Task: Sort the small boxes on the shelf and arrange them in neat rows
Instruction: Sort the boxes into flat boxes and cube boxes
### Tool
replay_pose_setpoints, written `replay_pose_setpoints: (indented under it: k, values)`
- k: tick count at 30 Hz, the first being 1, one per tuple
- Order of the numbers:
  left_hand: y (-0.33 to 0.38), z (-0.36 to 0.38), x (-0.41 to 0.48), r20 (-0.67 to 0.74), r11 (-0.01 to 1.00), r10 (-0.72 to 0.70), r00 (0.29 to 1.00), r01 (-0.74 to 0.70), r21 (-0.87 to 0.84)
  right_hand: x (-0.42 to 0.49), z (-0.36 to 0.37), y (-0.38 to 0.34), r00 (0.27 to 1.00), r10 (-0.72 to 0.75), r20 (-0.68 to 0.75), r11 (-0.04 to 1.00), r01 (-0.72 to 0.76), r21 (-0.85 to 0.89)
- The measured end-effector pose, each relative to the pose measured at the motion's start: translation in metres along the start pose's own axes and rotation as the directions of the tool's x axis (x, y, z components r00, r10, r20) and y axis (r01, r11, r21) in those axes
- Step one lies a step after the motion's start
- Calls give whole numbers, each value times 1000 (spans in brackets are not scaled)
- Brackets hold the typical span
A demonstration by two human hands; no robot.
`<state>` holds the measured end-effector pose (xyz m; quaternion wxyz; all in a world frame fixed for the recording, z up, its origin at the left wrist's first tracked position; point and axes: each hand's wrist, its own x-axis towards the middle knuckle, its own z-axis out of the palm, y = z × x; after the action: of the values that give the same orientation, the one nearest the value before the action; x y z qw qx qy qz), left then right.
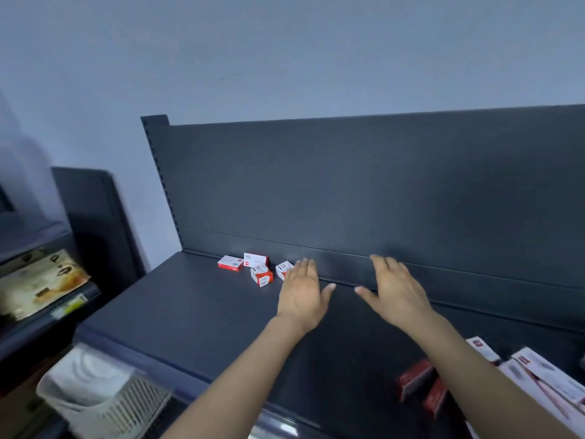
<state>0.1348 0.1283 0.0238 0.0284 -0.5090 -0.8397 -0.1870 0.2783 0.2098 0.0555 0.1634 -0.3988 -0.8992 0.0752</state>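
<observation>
Several small red-and-white boxes lie scattered at the back left of the dark grey shelf [177, 312]: one flat [230, 263], one standing against the back panel [255, 259], one tilted in front [261, 275] and one [282, 269] beside my fingertips. My left hand [302, 294] hovers palm down with fingers spread, just right of that last box and holding nothing. My right hand [395, 289] is stretched out flat near the back panel, also empty. More red-and-white boxes [418, 377] lie at the shelf's front right, partly hidden by my right forearm.
The tall dark back panel [380, 185] closes the shelf behind. Long white-and-red cartons [544, 375] lie at the far right. A white plastic basket [104, 397] stands below the shelf's front left, and a neighbouring shelf with a printed package [41, 280] is to the left.
</observation>
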Motion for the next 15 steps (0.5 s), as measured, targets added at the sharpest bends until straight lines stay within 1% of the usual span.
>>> replay_pose_setpoints:
  k: [4, 9, 12, 15]
  values:
    - [-57, -3, 22, 20, 998, -28, 999, 29, -54, 36, 37, -46, 998, -29, 58, 999, 30, -13]
    - [-136, -8, 57, 111, 999, -11, 994, 16, -49, 87, 86, -105, 991, 6, 130, 1000, -6, -2]
    - [-173, -11, 74, 168, 997, 39, 985, -27, -71, 112, 113, -131, 986, 45, 160, 999, -46, 1]
    - [-197, -7, 91, 248, 986, 149, 957, -124, -115, 130, 133, -144, 979, 90, 184, 996, -91, -7]
